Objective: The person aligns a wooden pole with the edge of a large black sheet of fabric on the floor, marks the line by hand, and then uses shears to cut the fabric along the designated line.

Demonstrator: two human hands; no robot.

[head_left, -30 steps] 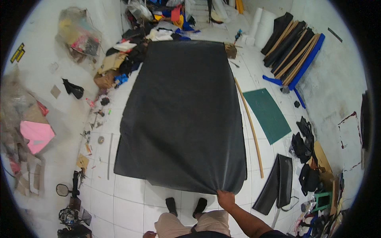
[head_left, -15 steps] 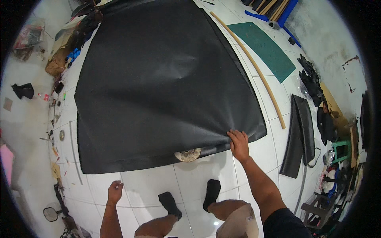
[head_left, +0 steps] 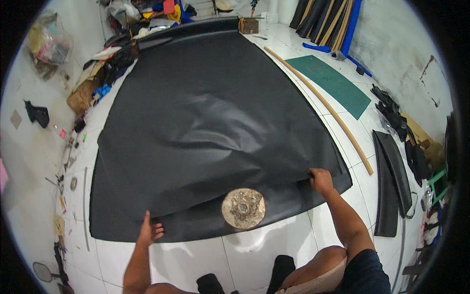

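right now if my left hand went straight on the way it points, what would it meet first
The black leather-like sheet, most likely the raised upper layer just ahead of the left hand; depth is unclear there, so I can't tell whether the thumb touches it.

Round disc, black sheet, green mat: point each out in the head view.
Round disc (head_left: pixel 243 218), head view: top face, just below its centre.
Black sheet (head_left: pixel 210 122), head view: bare middle.
Green mat (head_left: pixel 332 85), head view: middle of its surface.
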